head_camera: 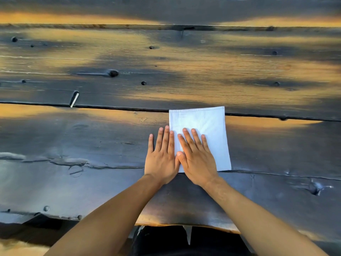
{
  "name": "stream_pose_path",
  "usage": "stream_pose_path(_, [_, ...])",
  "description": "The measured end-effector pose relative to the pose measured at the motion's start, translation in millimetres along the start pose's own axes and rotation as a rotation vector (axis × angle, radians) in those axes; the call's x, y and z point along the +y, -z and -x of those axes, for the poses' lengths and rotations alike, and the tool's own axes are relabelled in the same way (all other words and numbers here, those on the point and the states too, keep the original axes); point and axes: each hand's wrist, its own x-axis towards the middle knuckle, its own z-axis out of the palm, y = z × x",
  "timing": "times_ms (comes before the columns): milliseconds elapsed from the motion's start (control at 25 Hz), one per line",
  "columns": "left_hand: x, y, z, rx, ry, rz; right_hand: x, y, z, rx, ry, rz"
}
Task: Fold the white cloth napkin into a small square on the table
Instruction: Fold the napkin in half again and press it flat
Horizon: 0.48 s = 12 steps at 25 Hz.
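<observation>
Dark, worn plank table (92, 145). A thin, limp white napkin (212, 130), folded, lies flat. Left hand (161, 157) and right hand (196, 159) press its near-left edge, fingers spread; probably best lifted by its corners.

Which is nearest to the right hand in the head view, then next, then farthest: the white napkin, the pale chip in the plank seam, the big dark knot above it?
1. White napkin: directly under the right hand.
2. Pale chip: far to the left, at the plank seam.
3. Dark knot: up-left, beyond the seam, slightly farther.
</observation>
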Motion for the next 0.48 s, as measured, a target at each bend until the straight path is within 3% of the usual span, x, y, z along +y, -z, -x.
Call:
stream_pose_path(240, [1, 1, -1, 0.007, 0.016, 0.018, 76, -1, 32, 0.013, -0.146, 0.083])
stream_pose_path(480, [3, 1, -1, 0.009, 0.028, 0.017, 63, 10, 31, 0.053, -0.264, 0.073])
